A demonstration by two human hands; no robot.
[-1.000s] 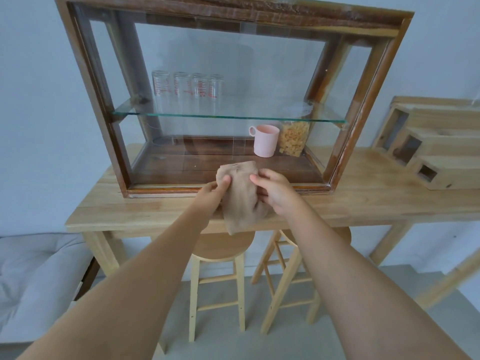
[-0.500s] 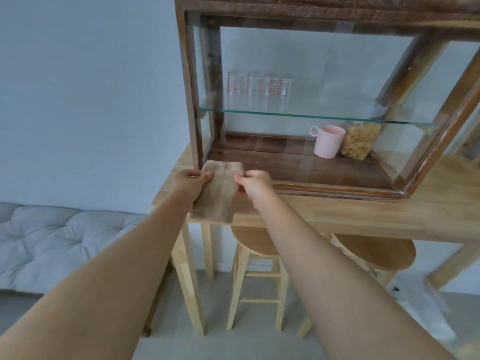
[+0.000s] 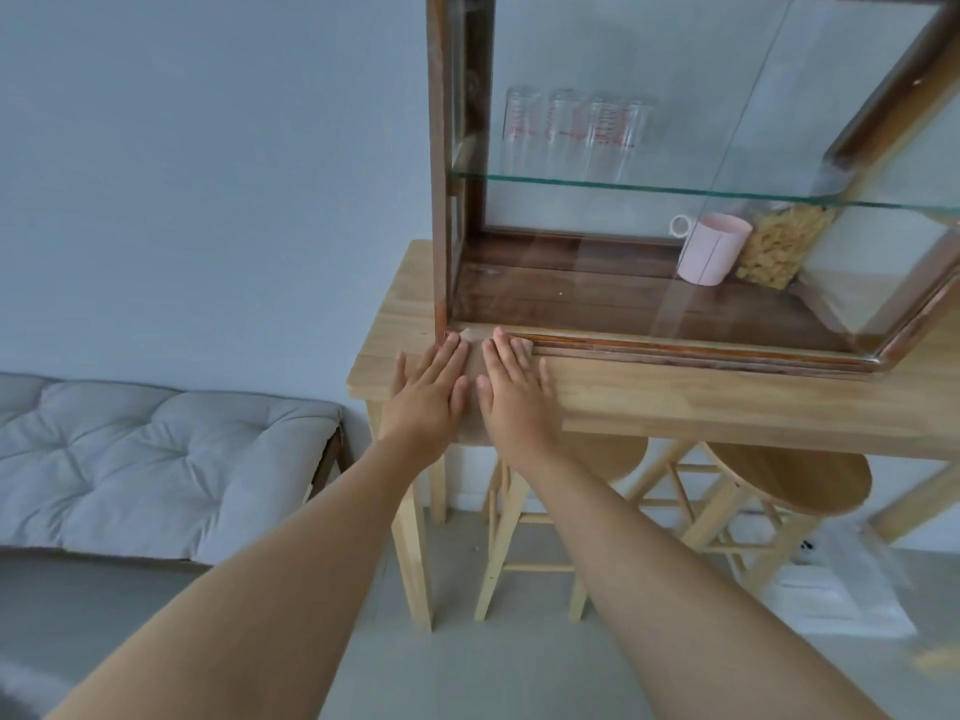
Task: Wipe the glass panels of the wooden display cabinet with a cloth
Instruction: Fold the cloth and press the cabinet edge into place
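Both hands have come down since a moment back: the cloth [image 3: 474,356] we were holding up by its top corners now lies flat on the wooden table [image 3: 727,402], pressed there at the table's left end, right against the foot of the display cabinet [image 3: 441,200]. Our left hand [image 3: 428,394] and right hand [image 3: 514,394] sit side by side on it, palms down, fingers straight and close together, pinching nothing; only a strip of tan fabric shows between them and at the fingertips. What matters next is direction: the front glass panel [image 3: 649,241] rises just beyond and above our fingertips, and stretches away to the right, so the right hand looks the nearer one to sweep it, while the left sits by the corner post. The cloth's long axis seems to run from us toward the cabinet, though the hands hide most of it. On the glass shelf [image 3: 675,185], the clear cups [image 3: 576,132] carry red printed markings, too blurred to read. The pink mug [image 3: 714,249] and the jar of pasta [image 3: 779,244] show no label we can make out.
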